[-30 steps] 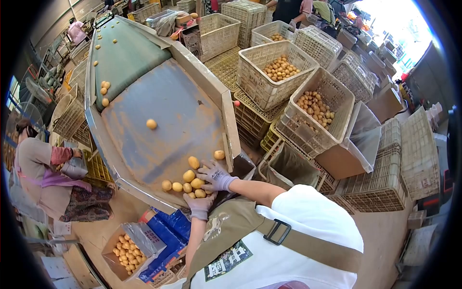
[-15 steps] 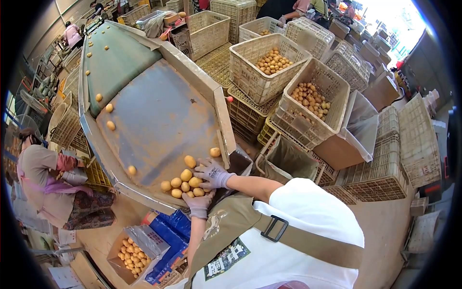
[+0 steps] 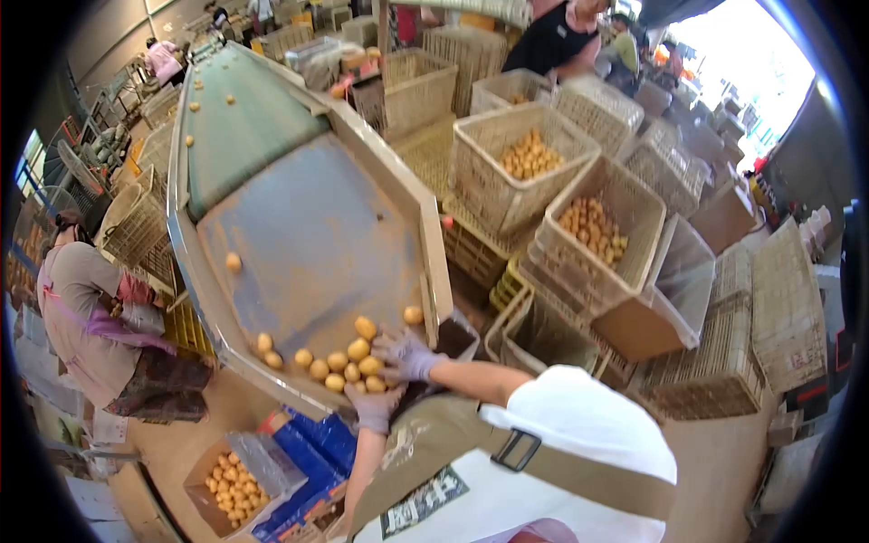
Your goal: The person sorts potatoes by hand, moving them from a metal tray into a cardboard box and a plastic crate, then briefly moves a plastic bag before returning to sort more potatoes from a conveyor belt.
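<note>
Several yellow-brown potatoes (image 3: pixel 337 363) lie bunched at the lower end of a sloping metal chute (image 3: pixel 317 244), against its rim. My right hand (image 3: pixel 405 354), in a pale glove, rests with spread fingers on the right side of the bunch. Below it, my left hand (image 3: pixel 373 405), gloved too, lies against the near side of the potatoes, fingers partly hidden by them and apparently stretched out. A single potato (image 3: pixel 413 315) sits above my right hand by the side wall. Another potato (image 3: pixel 233 262) is alone farther up the chute.
A green conveyor belt (image 3: pixel 244 118) with a few potatoes leads into the chute. Plastic crates (image 3: pixel 525 195) of potatoes stand at right, and an open carton (image 3: pixel 204 489) of them sits on the floor below. A co-worker (image 3: pixel 109 317) stands at left.
Loose potatoes have rolled down the chute toward the bunch, two now sitting at its left. My hands stay at the bunch. The whole view has shifted slightly with my head.
</note>
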Demonstrator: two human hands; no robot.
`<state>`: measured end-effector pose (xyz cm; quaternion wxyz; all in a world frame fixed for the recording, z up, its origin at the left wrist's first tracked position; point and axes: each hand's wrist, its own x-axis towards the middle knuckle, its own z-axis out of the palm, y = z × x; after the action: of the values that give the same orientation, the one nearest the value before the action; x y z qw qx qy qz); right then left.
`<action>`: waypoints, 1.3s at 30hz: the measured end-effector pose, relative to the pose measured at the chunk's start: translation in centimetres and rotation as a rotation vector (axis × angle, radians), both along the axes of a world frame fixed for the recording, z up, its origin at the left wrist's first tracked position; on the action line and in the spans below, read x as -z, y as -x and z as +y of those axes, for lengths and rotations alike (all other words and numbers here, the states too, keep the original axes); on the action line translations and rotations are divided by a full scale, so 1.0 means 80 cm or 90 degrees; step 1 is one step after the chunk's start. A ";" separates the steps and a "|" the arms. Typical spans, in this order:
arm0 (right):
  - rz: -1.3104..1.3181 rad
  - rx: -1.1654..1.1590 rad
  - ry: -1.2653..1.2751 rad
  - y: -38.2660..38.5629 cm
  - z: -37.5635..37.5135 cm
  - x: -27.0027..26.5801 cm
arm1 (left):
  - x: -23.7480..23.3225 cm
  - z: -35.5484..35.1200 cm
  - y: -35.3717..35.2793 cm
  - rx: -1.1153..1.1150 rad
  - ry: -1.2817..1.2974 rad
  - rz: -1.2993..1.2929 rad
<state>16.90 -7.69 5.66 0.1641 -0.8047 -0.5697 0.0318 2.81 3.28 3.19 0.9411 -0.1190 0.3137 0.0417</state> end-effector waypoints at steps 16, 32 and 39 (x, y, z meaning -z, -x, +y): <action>-0.024 -0.021 0.003 0.000 0.000 -0.031 | 0.030 0.007 0.002 0.028 0.020 0.019; -0.039 -0.022 -0.045 -0.008 0.000 -0.028 | -0.017 0.003 -0.003 0.023 0.049 0.016; -0.030 -0.014 -0.023 -0.003 0.001 -0.022 | -0.007 0.003 -0.003 0.034 -0.005 0.009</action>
<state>17.12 -7.62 7.44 0.1649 -0.7957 -0.5827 0.0039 3.03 3.50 3.76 0.9400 -0.1068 0.3234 0.0186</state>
